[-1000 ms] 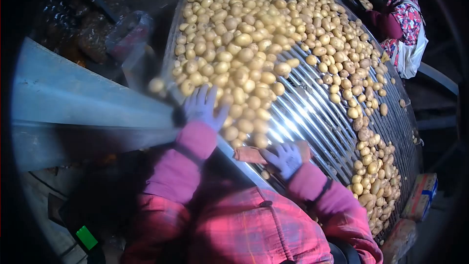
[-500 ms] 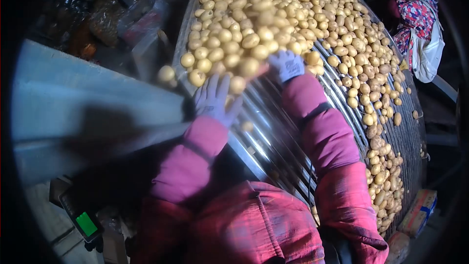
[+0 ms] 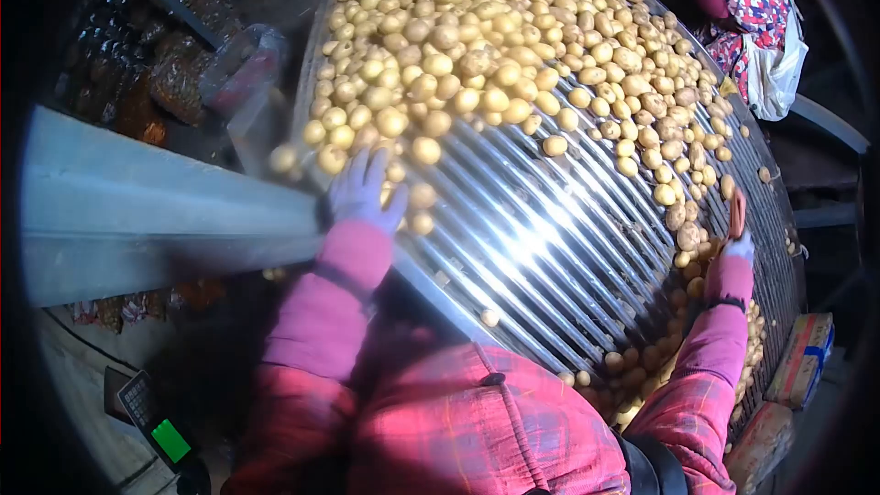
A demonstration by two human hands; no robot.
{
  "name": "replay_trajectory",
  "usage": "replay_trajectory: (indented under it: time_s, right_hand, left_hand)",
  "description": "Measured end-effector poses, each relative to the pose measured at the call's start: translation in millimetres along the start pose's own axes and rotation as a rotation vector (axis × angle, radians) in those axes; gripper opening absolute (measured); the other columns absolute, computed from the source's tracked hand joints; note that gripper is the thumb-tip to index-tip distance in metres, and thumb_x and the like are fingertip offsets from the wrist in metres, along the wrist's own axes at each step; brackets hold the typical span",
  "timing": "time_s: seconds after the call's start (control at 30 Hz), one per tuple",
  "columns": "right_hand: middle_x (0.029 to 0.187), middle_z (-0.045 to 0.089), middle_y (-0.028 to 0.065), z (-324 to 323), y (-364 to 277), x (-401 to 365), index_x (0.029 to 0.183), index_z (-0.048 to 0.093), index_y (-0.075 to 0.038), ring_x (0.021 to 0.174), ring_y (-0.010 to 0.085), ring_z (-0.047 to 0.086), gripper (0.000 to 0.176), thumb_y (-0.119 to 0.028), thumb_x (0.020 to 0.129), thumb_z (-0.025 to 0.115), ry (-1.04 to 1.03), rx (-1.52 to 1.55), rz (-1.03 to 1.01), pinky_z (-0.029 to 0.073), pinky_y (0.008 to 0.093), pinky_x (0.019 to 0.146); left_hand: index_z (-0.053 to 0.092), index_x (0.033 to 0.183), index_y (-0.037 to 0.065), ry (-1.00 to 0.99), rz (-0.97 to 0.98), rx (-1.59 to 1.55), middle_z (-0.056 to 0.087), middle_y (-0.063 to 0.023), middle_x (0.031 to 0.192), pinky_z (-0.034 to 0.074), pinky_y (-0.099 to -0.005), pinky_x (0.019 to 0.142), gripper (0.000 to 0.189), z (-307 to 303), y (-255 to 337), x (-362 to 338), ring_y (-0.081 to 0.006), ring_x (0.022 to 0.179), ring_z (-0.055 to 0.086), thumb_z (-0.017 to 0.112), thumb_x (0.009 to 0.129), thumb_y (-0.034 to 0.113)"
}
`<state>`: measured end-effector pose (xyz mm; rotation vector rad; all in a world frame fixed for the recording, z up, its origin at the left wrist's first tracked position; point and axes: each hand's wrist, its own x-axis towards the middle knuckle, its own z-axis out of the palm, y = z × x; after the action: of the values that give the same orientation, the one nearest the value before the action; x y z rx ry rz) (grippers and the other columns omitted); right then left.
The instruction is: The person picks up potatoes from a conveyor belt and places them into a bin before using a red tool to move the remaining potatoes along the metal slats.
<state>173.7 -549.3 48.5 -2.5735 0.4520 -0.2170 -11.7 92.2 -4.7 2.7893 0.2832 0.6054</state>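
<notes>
Many yellow potatoes (image 3: pixel 440 64) lie on a sloping rack of shiny metal bars (image 3: pixel 522 229). My gloved left hand (image 3: pixel 364 191) is at the rack's left edge, fingers spread, against a few potatoes; it grips none of them. Far over on the right side, my gloved right hand (image 3: pixel 741 247) is closed around a narrow reddish-orange tool (image 3: pixel 737 211) whose kind I cannot make out. Potatoes lie just left of that hand, and more run below my right forearm toward the rack's lower end.
A pale metal beam (image 3: pixel 174 211) juts in from the left. Another person in a floral sleeve (image 3: pixel 756 9) is at the upper right. A taped box (image 3: pixel 802 362) sits at the lower right. A device with a green screen (image 3: pixel 170 440) is at the lower left.
My right hand has swept from the middle of the pile to the rack's right side, baring the middle bars. My left hand stays near the left edge, with potatoes still around it.
</notes>
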Motion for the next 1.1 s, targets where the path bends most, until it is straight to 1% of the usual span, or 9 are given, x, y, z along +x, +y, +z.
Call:
replay_trajectory:
  time_s: [0.13,0.4,0.63,0.7,0.77,0.8,0.87,0.93,1.1]
  right_hand:
    - [0.105,0.061,0.0101,-1,32,-7,0.118,0.055,0.0,0.097,0.0182,0.056,0.039,-0.004,0.079,0.052,-0.119,0.014,0.083,0.044,0.0298,0.085]
    - [0.102,0.063,0.0108,87,-146,-18,0.118,0.054,0.0,0.094,0.0198,0.057,0.04,-0.011,0.079,0.055,-0.329,0.317,-0.069,0.045,0.0311,0.083]
    - [0.1,0.063,0.0175,150,-229,-68,0.12,0.055,-0.008,0.092,0.0262,0.061,0.045,-0.025,0.078,0.059,-0.52,0.273,-0.535,0.046,0.0336,0.081]
    - [0.101,0.063,0.0109,132,-219,-69,0.122,0.054,-0.007,0.093,0.0178,0.058,0.044,-0.017,0.08,0.06,-0.579,0.444,-0.464,0.046,0.0292,0.082]
    - [0.1,0.061,0.0054,92,-189,-44,0.126,0.051,-0.008,0.092,0.0132,0.055,0.042,-0.014,0.085,0.058,-0.256,0.378,-0.504,0.044,0.0257,0.083]
    - [0.098,0.062,0.0069,55,-199,-64,0.125,0.052,-0.01,0.085,0.0139,0.057,0.04,-0.014,0.086,0.057,-0.233,0.647,-0.043,0.046,0.0264,0.078]
    - [0.09,0.063,0.0066,35,-92,3,0.129,0.048,-0.012,0.067,0.0143,0.058,0.043,-0.013,0.087,0.052,0.101,0.355,-0.274,0.048,0.0306,0.058]
    - [0.111,0.06,0.0202,5,-10,27,0.132,0.045,-0.013,0.1,0.0281,0.061,0.05,-0.019,0.083,0.053,0.017,-0.288,0.129,0.047,0.0357,0.085]
    - [0.116,0.057,0.0212,52,-16,8,0.132,0.045,-0.014,0.109,0.0313,0.055,0.053,-0.023,0.081,0.054,-0.174,-0.317,-0.015,0.042,0.0362,0.093]
  left_hand:
    - [0.048,0.127,0.009,-0.011,0.018,-0.072,0.045,-0.0168,0.131,0.037,-0.0448,0.095,0.063,-4,2,5,-0.0331,0.114,0.048,0.069,0.071,0.024]
    - [0.05,0.123,0.006,-0.005,0.027,-0.015,0.05,-0.0159,0.126,0.041,-0.0424,0.091,0.059,1,1,6,-0.0326,0.109,0.052,0.07,0.069,0.018]
    - [0.05,0.121,0.004,0.051,0.098,-0.12,0.054,-0.017,0.118,0.042,-0.0423,0.09,0.057,1,-1,5,-0.0336,0.106,0.053,0.07,0.07,0.018]
    - [0.05,0.121,0.004,0.072,0.111,-0.081,0.055,-0.0172,0.117,0.042,-0.0423,0.09,0.056,0,0,5,-0.034,0.105,0.054,0.07,0.07,0.018]
    - [0.051,0.121,0.004,0.046,0.08,-0.103,0.055,-0.0179,0.116,0.042,-0.0426,0.09,0.056,-4,4,6,-0.0344,0.105,0.053,0.07,0.07,0.018]
    - [0.051,0.121,0.004,0.041,0.078,-0.112,0.055,-0.0179,0.116,0.042,-0.0426,0.09,0.056,-4,4,6,-0.0344,0.105,0.053,0.07,0.07,0.018]
    - [0.051,0.12,0.004,-0.022,0.058,-0.109,0.055,-0.0187,0.116,0.042,-0.0424,0.09,0.055,-2,0,8,-0.0353,0.104,0.054,0.07,0.07,0.018]
    - [0.051,0.12,0.004,0.002,0.067,-0.086,0.055,-0.0186,0.116,0.043,-0.042,0.089,0.055,-4,4,10,-0.0352,0.103,0.055,0.07,0.07,0.018]
    - [0.051,0.12,0.003,-0.082,-0.032,-0.231,0.057,-0.0172,0.113,0.045,-0.0396,0.087,0.053,-6,12,16,-0.0325,0.1,0.057,0.069,0.071,0.014]
